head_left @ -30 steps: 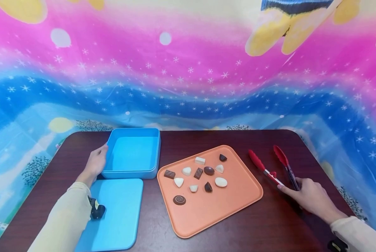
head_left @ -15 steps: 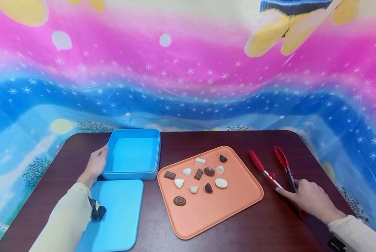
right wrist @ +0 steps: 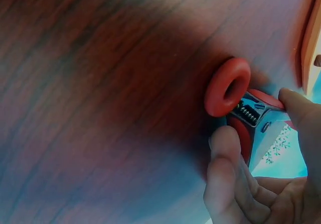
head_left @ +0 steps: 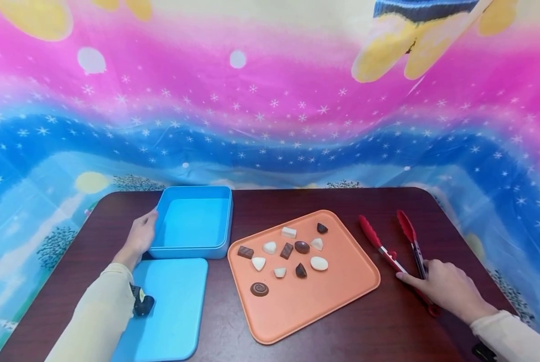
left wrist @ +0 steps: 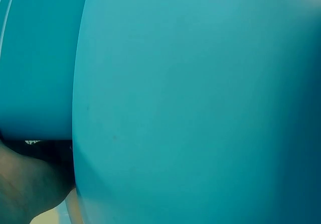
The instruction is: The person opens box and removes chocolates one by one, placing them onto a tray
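Note:
In the head view, my left hand (head_left: 140, 236) lies against the outer left wall of an open, square blue box (head_left: 193, 221). Its fingertips reach the rim, and the lower fingers are hidden. My right hand (head_left: 451, 286) grips red-tipped metal tongs (head_left: 389, 257) at the right, their arms spread apart. The right wrist view shows thumb and fingers on either side of the tongs (right wrist: 251, 114), near the red end ring and its spring. Several brown and white chocolates, among them a round swirl one (head_left: 259, 289), lie on an orange tray (head_left: 315, 306) between the hands.
A flat blue lid (head_left: 175, 306) lies in front of the box, under my left forearm; it fills much of the left wrist view. Everything rests on a dark brown table (head_left: 270, 201). A colourful printed cloth (head_left: 270, 100) hangs behind and around it.
My right hand has shifted slightly on the tongs, and their red end ring now shows beneath it. My left hand, box and chocolates stay in place; the view shifts a little.

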Available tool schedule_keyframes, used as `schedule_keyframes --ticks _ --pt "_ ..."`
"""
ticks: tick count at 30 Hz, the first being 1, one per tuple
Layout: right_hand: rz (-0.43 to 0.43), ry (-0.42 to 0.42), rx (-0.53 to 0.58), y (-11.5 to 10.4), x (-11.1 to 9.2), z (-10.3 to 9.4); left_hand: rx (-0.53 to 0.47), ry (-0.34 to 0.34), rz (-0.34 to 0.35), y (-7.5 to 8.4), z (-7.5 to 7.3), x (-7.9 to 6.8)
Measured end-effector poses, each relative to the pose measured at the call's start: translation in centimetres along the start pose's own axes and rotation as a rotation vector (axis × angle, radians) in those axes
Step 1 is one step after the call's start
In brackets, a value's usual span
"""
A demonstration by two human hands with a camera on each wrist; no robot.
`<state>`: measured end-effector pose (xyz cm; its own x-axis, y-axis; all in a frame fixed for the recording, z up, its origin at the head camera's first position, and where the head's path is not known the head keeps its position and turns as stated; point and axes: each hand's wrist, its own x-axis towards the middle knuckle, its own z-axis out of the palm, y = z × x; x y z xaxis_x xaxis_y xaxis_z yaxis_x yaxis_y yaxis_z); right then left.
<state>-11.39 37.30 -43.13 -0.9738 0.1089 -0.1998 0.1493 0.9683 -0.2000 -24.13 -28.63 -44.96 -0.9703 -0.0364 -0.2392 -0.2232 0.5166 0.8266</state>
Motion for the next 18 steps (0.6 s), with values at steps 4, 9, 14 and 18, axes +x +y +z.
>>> schedule_keyframes --ticks 4,9,14,18 --pt "-0.008 0.013 -0.013 0.11 0.0 0.14 -0.01 0.0 0.007 0.07 0.04 0.12" --pt "-0.007 0.011 -0.024 0.22 0.04 0.17 -0.005 0.003 0.014 0.15 0.1 0.17" --pt "0.002 0.005 -0.025 0.35 0.07 0.18 0.0 -0.006 0.015 0.22 0.07 0.21" --pt "0.004 0.006 -0.027 0.36 0.04 0.24 0.009 -0.03 0.016 0.33 -0.11 0.24"
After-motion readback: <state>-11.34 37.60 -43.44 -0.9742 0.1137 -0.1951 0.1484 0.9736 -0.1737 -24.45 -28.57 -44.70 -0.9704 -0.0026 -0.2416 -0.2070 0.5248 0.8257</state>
